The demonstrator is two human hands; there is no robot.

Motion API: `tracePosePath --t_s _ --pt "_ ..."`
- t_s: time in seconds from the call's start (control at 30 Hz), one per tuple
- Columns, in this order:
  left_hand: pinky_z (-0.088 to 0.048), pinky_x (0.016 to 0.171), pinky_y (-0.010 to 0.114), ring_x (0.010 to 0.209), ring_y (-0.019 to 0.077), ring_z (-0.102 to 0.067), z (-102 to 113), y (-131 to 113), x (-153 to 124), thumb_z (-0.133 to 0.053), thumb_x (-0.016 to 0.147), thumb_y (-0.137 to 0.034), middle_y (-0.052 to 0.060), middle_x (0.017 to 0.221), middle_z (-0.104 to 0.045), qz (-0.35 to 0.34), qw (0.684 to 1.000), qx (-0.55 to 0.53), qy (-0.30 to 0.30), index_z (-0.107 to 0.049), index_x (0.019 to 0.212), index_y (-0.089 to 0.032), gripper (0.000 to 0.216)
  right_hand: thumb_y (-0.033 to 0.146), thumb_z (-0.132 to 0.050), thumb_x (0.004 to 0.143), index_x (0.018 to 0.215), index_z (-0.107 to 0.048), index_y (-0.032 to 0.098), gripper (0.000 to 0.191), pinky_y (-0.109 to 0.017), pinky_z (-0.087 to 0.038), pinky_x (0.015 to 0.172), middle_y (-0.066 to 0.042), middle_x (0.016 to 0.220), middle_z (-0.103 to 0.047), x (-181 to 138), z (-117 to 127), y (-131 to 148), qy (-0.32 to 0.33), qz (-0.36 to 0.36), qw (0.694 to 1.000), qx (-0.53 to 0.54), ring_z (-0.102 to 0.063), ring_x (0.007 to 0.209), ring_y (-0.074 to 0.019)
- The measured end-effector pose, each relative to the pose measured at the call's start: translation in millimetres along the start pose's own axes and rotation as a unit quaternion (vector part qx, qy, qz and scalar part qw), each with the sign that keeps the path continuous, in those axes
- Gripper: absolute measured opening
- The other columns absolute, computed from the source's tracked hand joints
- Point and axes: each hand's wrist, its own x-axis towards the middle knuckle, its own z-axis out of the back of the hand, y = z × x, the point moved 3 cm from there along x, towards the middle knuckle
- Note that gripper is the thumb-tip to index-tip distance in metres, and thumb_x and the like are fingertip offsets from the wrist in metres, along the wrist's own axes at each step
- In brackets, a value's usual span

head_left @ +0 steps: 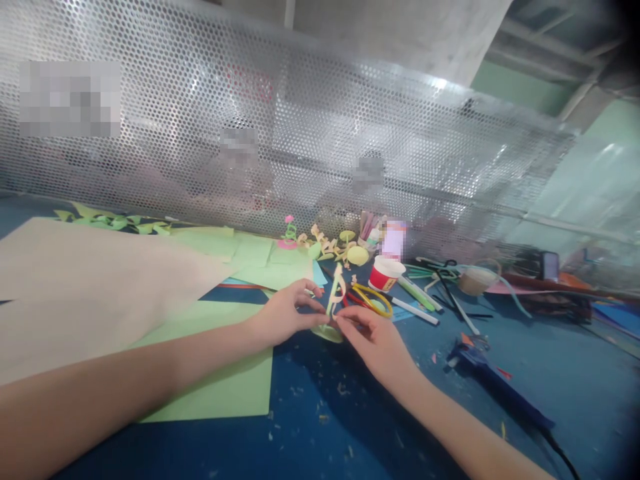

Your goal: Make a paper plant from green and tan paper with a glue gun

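A small paper flower [334,293] with a pale green stem stands on a round green paper base [327,333] on the blue table. My left hand [285,313] is closed in a pinch at the stem from the left. My right hand [373,340] pinches at the bottom of the stem, just above the base, from the right. Both hands touch the flower. A pair of yellow-handled scissors [373,298] lies just behind my right hand.
Green paper sheets [225,380] and large beige sheets [90,280] cover the table's left. A red-and-white cup [386,273], pens, paper curls, a tape roll [475,280] and a blue glue gun [480,363] lie to the right. A perforated metal screen [300,133] stands behind.
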Motion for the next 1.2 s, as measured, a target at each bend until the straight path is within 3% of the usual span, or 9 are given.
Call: tracePosePath --t_s 0.13,0.33,0.5,0.77,1.0,1.2 --pt "-0.044 0.074 0.029 0.077 0.0168 -0.062 0 5 4 -0.068 0.065 -0.037 0.004 0.081 -0.067 0.024 0.998 -0.05 0.004 -0.055 0.091 -0.019 0.035 0.038 -0.051 0.079 0.083 -0.06 0.02 0.02 -0.029 -0.048 0.066 -0.003 0.074 -0.066 2 2 -5 -0.01 -0.026 0.999 0.03 -0.061 0.07 -0.0176" --pt "-0.045 0.079 0.029 0.084 0.018 -0.063 -1 7 6 -0.07 0.064 -0.032 0.005 0.083 -0.068 0.039 0.991 -0.129 0.0 -0.059 0.088 -0.016 0.031 0.042 -0.055 0.075 0.099 -0.056 0.02 0.033 -0.029 -0.048 0.062 -0.004 0.077 -0.065 4 4 -9 -0.057 -0.056 0.994 0.072 -0.06 0.07 -0.0182" --pt "-0.045 0.082 0.03 0.085 0.0187 -0.063 -3 6 6 -0.07 0.063 -0.031 0.006 0.086 -0.068 0.038 0.991 -0.131 0.018 -0.061 0.084 -0.015 0.028 0.043 -0.06 0.072 0.101 -0.053 0.02 0.038 -0.026 -0.046 0.061 -0.005 0.09 -0.064 2 5 1 -0.084 -0.022 0.991 0.105 -0.059 0.075 -0.0171" --pt "-0.044 0.083 0.033 0.086 0.0194 -0.063 -2 2 5 -0.07 0.063 -0.035 0.007 0.085 -0.068 0.039 0.992 -0.114 0.021 -0.061 0.085 -0.015 0.031 0.044 -0.048 0.08 0.083 -0.058 0.02 0.026 -0.026 -0.045 0.059 -0.003 0.074 -0.065 -2 10 4 -0.092 -0.026 0.995 0.022 -0.057 0.065 -0.0161" --pt "-0.044 0.078 0.03 0.079 0.0163 -0.062 -1 0 3 -0.069 0.064 -0.036 0.004 0.08 -0.067 0.028 0.997 -0.077 0.012 -0.061 0.084 -0.016 0.029 0.038 -0.052 0.077 0.085 -0.065 0.02 0.024 -0.03 -0.048 0.069 -0.006 0.088 -0.066 0 10 3 -0.094 0.028 0.994 -0.048 -0.06 0.078 -0.0196" --pt "-0.043 0.076 0.028 0.078 0.0145 -0.059 0 -2 3 -0.066 0.067 -0.035 0.002 0.08 -0.063 0.006 0.996 -0.088 0.014 -0.058 0.085 -0.017 0.027 0.03 -0.05 0.08 0.096 -0.054 0.02 0.019 -0.027 -0.048 0.066 -0.003 0.077 -0.067 -2 10 10 -0.081 0.037 0.995 -0.04 -0.062 0.072 -0.0162"
